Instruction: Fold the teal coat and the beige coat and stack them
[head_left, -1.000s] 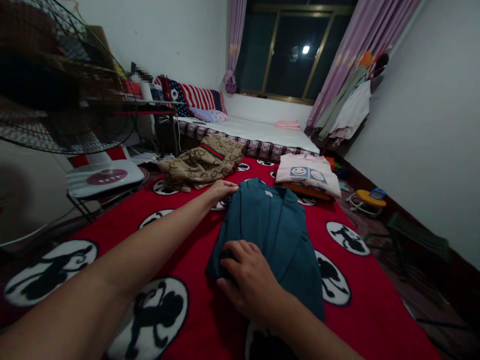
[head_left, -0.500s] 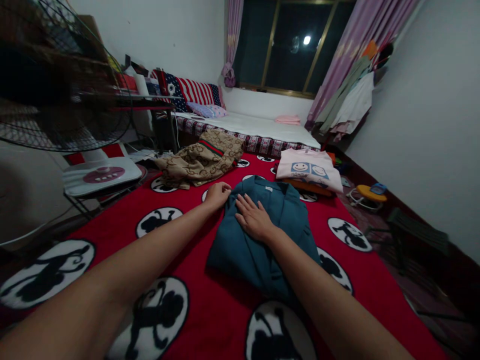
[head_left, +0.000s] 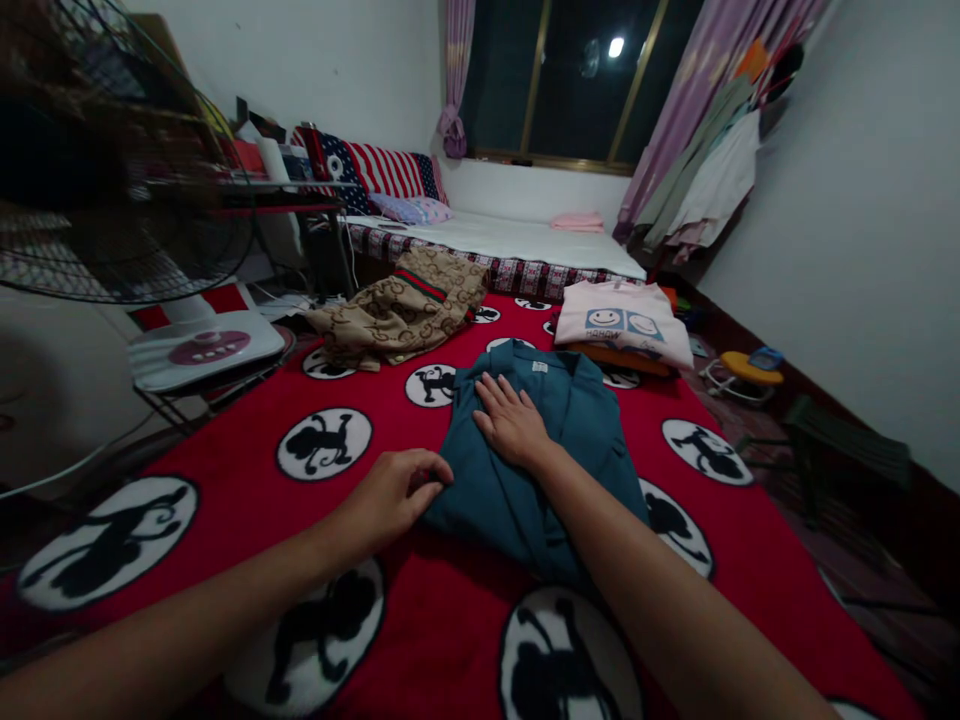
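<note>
A folded teal collared garment [head_left: 577, 430] lies in front of me on a red blanket [head_left: 420, 620] with white ovals and black monkey figures. My right hand [head_left: 514, 422] rests flat on its upper left part, fingers stretched out. Beside the garment's left edge is my left hand [head_left: 405, 488], fingers bent and thumb apart from the forefinger. Its fingertips reach that edge; no cloth shows between them.
Patterned tan clothing [head_left: 420, 305] with a green-red stripe lies at the far left. A pale pink folded shirt [head_left: 622, 320] tops a stack at the far right. A fan [head_left: 127, 180] stands left, a dark stool [head_left: 847, 440] right, and a bed [head_left: 502, 235] behind.
My left hand has come down the garment's left side toward me, from near its collar to its lower left edge. My right hand stays flat on the cloth.
</note>
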